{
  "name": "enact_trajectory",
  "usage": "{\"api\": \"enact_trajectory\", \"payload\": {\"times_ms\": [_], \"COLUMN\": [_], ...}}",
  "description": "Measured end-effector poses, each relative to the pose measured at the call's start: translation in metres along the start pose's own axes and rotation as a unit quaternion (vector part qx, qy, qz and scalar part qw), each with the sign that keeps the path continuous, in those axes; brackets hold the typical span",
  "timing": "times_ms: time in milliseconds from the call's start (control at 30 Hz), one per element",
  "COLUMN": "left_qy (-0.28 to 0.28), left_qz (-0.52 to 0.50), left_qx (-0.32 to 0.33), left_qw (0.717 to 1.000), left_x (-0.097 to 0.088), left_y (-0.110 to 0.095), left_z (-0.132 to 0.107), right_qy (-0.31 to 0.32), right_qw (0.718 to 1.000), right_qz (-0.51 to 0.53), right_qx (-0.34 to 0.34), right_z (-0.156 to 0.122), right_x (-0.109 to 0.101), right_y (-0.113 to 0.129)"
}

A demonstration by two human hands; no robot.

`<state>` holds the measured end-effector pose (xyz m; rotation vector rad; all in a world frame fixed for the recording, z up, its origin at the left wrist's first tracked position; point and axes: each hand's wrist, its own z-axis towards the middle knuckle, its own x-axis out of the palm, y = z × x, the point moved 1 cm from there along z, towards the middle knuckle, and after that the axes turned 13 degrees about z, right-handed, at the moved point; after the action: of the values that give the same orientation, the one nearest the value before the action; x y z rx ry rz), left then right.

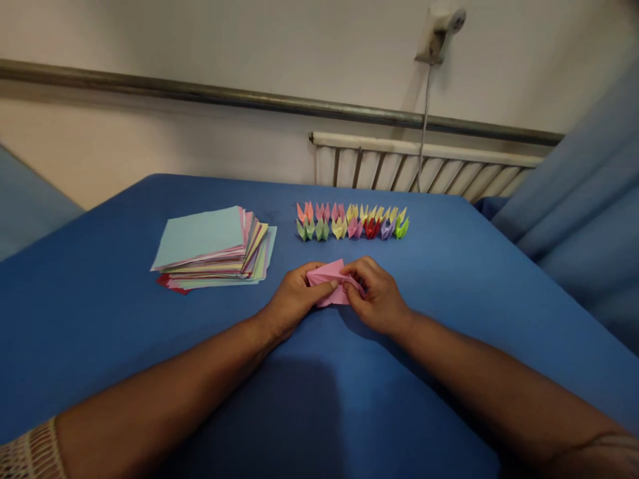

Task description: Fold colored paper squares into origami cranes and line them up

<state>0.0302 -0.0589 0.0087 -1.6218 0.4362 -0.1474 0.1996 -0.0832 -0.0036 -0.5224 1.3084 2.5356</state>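
A partly folded pink origami paper (330,274) is held between both hands over the blue table, in front of the rows of folded paper cranes. My left hand (295,296) grips its left side, thumb lying across the front face. On its right side, my right hand (378,296) pinches a folded edge between thumb and fingers. The fingers behind the paper are partly hidden. Small paper cranes (355,228) in pink, yellow, green, red and purple stand in two rows just beyond the hands.
To the left lies a thick, uneven stack of coloured paper sheets (202,236), pale blue on top. The blue table (150,399) ends before a wall with a metal rail (259,100) and a white radiator (379,143). Blue curtains (589,199) hang at right.
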Motion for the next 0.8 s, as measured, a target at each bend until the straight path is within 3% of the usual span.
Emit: {"api": "enact_trajectory", "payload": {"times_ms": [133,333,567,700,800], "left_qy": [0.038,0.003,0.039,-0.015,-0.060], "left_qz": [-0.028,-0.104,-0.155,-0.133,-0.140], "left_qx": [-0.007,-0.041,-0.047,-0.052,-0.040], "left_qw": [0.999,0.994,0.986,0.990,0.988], "left_x": [-0.0006,0.0002,-0.0014,-0.0021,-0.0029], "left_y": [0.0017,0.0018,-0.0034,0.0018,0.0034], "left_z": [0.0021,0.0050,0.0019,0.0058,0.0089], "right_qy": [-0.010,0.015,0.042,0.046,-0.022], "right_qw": [1.000,0.999,0.998,0.998,0.995], "right_qz": [0.006,0.010,-0.022,0.009,0.082], "right_qx": [0.002,-0.026,-0.045,-0.045,0.045], "right_z": [0.0017,0.0013,-0.0005,-0.0005,-0.0003], "right_x": [-0.0020,-0.0025,-0.0036,-0.0035,-0.0020], "right_y": [-0.0019,0.0044,0.0037,0.0072,0.0051]}}
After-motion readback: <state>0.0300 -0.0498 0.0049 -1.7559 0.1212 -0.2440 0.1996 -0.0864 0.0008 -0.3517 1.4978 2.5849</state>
